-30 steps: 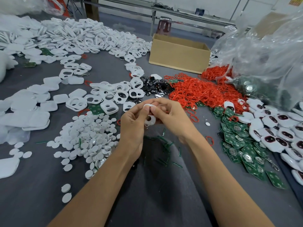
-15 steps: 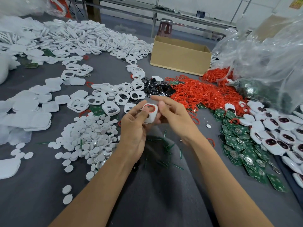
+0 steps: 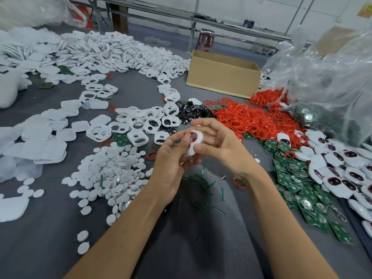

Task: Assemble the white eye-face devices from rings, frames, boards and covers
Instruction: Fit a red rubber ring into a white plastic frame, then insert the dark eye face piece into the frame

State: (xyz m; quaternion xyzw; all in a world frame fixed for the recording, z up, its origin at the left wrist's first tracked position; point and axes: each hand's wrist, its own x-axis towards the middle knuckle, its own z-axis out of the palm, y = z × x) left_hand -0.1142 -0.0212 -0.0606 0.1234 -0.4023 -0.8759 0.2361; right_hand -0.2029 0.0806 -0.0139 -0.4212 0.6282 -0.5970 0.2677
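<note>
White frame (image 3: 194, 147), probably light and stiff: left hand (image 3: 171, 158) and right hand (image 3: 223, 150) pinch its edges; red ring (image 3: 192, 136) seems soft.

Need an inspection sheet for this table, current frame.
Surface: grey table, mostly under part piles.
Job's things: frame with red ring in one eye hole, in hand; loose frames, ring pile, boards, covers, discs, finished faces.
Clutter: green strips, black parts, box, plastic bag.
Hands: left hand and right hand both hold the frame.
Cables: nothing seen.
Surroundings: metal bench, red stool.
</note>
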